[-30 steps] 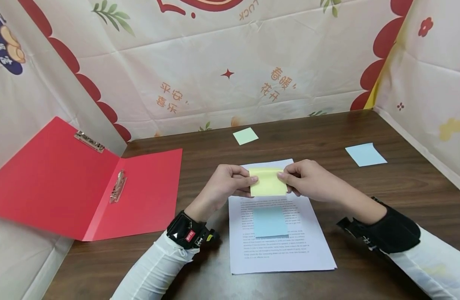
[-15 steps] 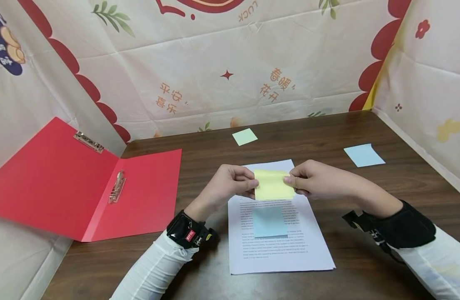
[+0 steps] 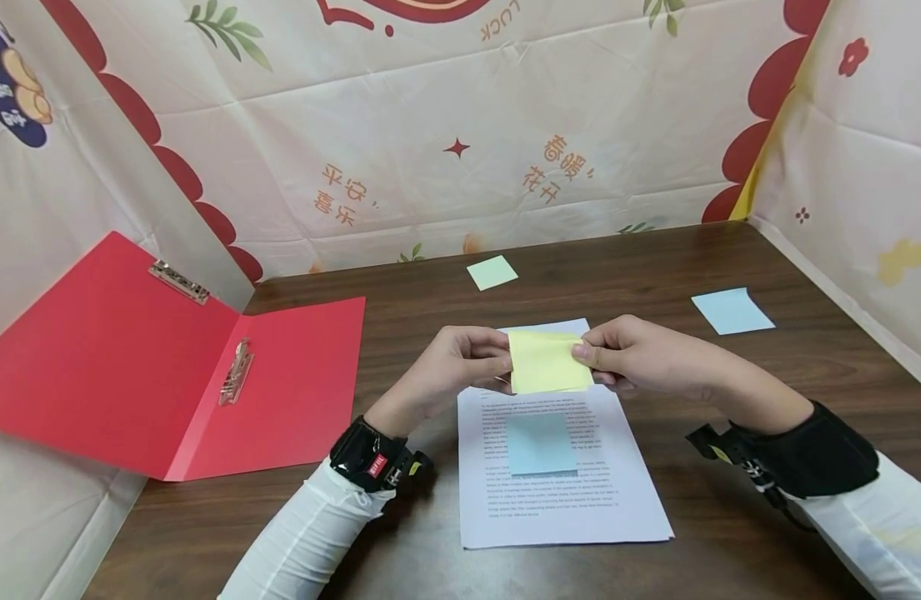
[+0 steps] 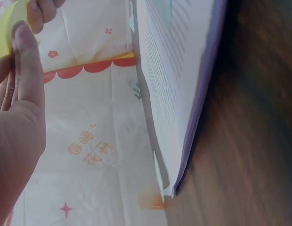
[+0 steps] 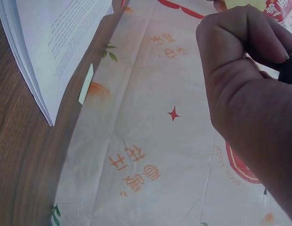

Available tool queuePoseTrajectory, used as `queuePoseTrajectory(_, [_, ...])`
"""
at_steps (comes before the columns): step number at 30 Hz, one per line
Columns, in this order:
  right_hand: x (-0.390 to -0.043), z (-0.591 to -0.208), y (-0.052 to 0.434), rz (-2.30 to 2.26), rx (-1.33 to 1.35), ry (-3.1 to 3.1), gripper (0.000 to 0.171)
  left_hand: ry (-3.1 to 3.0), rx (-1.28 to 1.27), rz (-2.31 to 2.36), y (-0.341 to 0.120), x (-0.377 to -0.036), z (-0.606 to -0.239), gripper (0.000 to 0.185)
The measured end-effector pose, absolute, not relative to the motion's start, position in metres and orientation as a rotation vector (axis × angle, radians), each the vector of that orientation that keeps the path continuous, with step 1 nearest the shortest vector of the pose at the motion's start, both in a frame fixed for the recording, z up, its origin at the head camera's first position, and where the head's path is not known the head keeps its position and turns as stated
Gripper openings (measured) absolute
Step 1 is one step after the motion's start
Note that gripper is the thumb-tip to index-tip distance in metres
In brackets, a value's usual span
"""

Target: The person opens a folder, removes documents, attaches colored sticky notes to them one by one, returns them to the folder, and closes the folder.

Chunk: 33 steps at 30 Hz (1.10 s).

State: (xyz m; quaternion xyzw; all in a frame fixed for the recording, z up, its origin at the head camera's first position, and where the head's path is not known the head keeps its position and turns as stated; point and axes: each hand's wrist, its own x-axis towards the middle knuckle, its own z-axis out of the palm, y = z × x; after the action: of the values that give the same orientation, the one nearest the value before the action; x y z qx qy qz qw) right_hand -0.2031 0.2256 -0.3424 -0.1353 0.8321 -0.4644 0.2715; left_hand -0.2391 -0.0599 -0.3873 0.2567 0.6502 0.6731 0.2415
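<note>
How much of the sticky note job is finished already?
Done: one blue sticky note already sits on the printed pages. In hand: the left hand and right hand pinch a yellow sticky note by its two sides, held above the top of the pages, not yet stuck down. Left: a green note and another blue note lie loose on the table; the red folder lies open.

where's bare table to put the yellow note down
Bare wood lies between the green note and the blue note, and right of the printed sheets. It is crowded at the centre, where both the left hand and right hand pinch the yellow note.
</note>
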Motion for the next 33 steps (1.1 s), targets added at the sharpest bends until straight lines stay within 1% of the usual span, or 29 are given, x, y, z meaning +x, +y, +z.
queuePoseTrajectory(7, [-0.199, -0.343, 0.216, -1.148, -0.429, 2.343, 0.030, 1.928, 0.673, 1.828, -0.056, -0.236, -0.387, 0.027])
queuePoseTrajectory(13, [-0.198, -0.341, 0.215, -1.169, -0.375, 2.392, 0.034, 2.039, 0.624, 1.868, -0.052, -0.235, -0.389, 0.024])
queuePoseTrajectory(15, [-0.197, -0.341, 0.213, -1.186, -0.357, 2.465, 0.034, 2.026, 0.610, 1.897, -0.052, -0.234, -0.390, 0.024])
queuePoseTrajectory(17, [-0.193, -0.342, 0.210, -1.191, -0.419, 2.612, 0.031, 1.990, 0.592, 1.930, -0.051, -0.233, -0.391, 0.024])
queuePoseTrajectory(19, [-0.188, -0.345, 0.204, -1.139, -0.632, 2.829, 0.026, 1.962, 0.572, 1.954, -0.050, -0.233, -0.391, 0.025])
queuePoseTrajectory(20, [-0.185, -0.347, 0.200, -1.066, -0.793, 2.954, 0.027, 1.949, 0.563, 1.962, -0.050, -0.233, -0.391, 0.025])
queuePoseTrajectory(23, [-0.181, -0.353, 0.190, -0.727, -1.367, 3.254, 0.037, 1.930, 0.554, 1.975, -0.049, -0.233, -0.391, 0.026])
queuePoseTrajectory(25, [-0.180, -0.356, 0.185, -0.431, -1.678, 3.368, 0.044, 1.929, 0.559, 1.978, -0.049, -0.233, -0.391, 0.026])
queuePoseTrajectory(27, [-0.179, -0.358, 0.183, -0.213, -1.863, 3.408, 0.034, 1.929, 0.562, 1.978, -0.049, -0.233, -0.392, 0.026])
queuePoseTrajectory(29, [-0.180, -0.361, 0.183, -0.061, -1.993, 3.414, 0.023, 1.919, 0.560, 1.978, -0.048, -0.233, -0.392, 0.026])
queuePoseTrajectory(30, [-0.180, -0.361, 0.183, -0.013, -2.038, 3.415, 0.024, 1.916, 0.560, 1.975, -0.048, -0.233, -0.393, 0.027])
queuePoseTrajectory(33, [-0.181, -0.365, 0.183, -0.002, -2.136, 3.402, 0.035, 1.897, 0.556, 1.961, -0.046, -0.232, -0.393, 0.029])
